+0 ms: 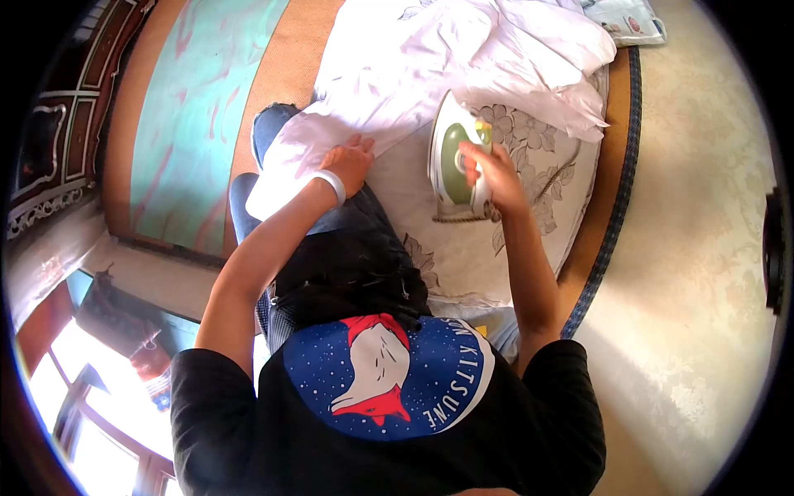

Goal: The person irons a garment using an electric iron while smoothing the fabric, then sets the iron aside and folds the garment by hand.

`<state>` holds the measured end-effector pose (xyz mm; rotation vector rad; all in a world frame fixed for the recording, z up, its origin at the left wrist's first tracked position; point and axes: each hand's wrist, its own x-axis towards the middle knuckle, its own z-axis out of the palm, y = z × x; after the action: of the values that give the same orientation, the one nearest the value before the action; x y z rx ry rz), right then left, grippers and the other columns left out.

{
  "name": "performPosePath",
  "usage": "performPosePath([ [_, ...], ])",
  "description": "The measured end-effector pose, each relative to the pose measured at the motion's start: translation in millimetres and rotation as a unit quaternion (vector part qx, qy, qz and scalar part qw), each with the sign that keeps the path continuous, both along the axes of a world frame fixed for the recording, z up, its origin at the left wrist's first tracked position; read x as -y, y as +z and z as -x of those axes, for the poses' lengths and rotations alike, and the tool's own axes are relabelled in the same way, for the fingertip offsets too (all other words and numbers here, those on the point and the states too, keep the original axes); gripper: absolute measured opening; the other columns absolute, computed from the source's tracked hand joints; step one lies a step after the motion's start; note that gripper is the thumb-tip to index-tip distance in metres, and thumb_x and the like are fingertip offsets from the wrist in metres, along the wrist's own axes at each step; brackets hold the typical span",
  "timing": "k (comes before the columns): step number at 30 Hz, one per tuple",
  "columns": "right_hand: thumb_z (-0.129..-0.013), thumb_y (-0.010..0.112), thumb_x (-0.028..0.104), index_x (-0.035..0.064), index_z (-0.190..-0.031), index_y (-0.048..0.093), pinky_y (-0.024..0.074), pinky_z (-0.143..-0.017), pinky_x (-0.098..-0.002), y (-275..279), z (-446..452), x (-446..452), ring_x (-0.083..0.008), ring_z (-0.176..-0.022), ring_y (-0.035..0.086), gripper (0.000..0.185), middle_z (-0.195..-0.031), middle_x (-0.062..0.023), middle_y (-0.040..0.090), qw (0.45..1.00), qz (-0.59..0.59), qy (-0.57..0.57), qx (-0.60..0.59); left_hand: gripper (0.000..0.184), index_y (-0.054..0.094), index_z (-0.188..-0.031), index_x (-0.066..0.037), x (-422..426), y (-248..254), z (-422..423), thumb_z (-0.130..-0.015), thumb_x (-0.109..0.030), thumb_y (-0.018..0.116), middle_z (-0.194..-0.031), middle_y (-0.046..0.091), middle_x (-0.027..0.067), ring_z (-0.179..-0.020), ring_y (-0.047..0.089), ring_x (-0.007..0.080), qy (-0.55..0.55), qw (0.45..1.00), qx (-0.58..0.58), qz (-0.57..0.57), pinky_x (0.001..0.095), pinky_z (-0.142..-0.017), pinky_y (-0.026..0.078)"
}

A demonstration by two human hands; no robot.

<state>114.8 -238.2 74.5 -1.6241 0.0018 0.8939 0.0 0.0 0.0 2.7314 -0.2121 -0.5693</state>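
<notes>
My right hand is wrapped round the handle of a green and white clothes iron. The iron's pointed end faces away from me, and a cord shows near its back end. Beneath it lies a pale pad printed with grey flowers. A large white cloth spreads from my knees over the pad, bunched into folds at the far side. My left hand rests flat on this cloth with its fingers stretched out. A white band is on that wrist. Whether the iron's soleplate touches the cloth I cannot tell.
A teal patterned strip lies on brown matting to the left. Dark carved furniture stands beyond it. At the far right is a plastic bag, near a cream patterned wall. A bright window shows lower left.
</notes>
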Motion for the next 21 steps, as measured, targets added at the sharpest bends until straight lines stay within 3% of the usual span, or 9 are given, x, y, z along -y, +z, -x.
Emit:
performPosePath([
  [5,-0.082,0.065,0.018,0.0097,-0.080,0.052,0.0364,-0.043,-0.0216,1,-15,-23,-0.0068,-0.048,0.044,0.016,-0.061,0.0015,0.048,0.992,0.001,-0.109,-0.070,0.033,0.058,-0.103,0.002,13,7,19,-0.071,0.002,0.051,-0.115,0.054,0.0190,-0.100,0.057,0.0347,0.060,0.998,0.018,0.027,0.0421,-0.085,0.047],
  [6,-0.082,0.065,0.018,0.0069,-0.076,0.053,0.0395,-0.042,-0.0258,-8,-32,-35,-0.0101,-0.046,0.047,0.017,-0.058,-0.0010,0.050,0.992,-0.012,-0.116,-0.049,0.031,0.058,-0.101,0.002,2,7,5,-0.071,0.002,0.051,-0.111,0.055,0.0181,-0.098,0.057,0.0342,0.041,0.998,0.037,0.009,0.0422,-0.084,0.047],
  [11,-0.081,0.066,0.014,0.0060,-0.084,0.052,0.0393,-0.042,-0.0264,-30,-27,-52,-0.0104,-0.047,0.046,0.017,-0.061,-0.0016,0.049,0.984,-0.037,-0.147,-0.094,0.022,0.060,-0.092,-0.001,5,6,20,-0.071,0.001,0.052,-0.097,0.060,0.0152,-0.095,0.057,0.0319,-0.007,0.998,0.045,0.037,0.0414,-0.080,0.048],
  [21,-0.081,0.066,0.017,0.0044,-0.082,0.052,0.0398,-0.042,-0.0265,-29,-46,-48,-0.0104,-0.048,0.046,0.018,-0.060,-0.0016,0.048,0.989,-0.029,-0.131,-0.066,0.015,0.064,-0.085,-0.001,17,8,1,-0.071,-0.002,0.057,-0.093,0.061,0.0140,-0.093,0.059,0.0299,-0.059,0.997,-0.022,-0.053,0.0396,-0.079,0.049],
])
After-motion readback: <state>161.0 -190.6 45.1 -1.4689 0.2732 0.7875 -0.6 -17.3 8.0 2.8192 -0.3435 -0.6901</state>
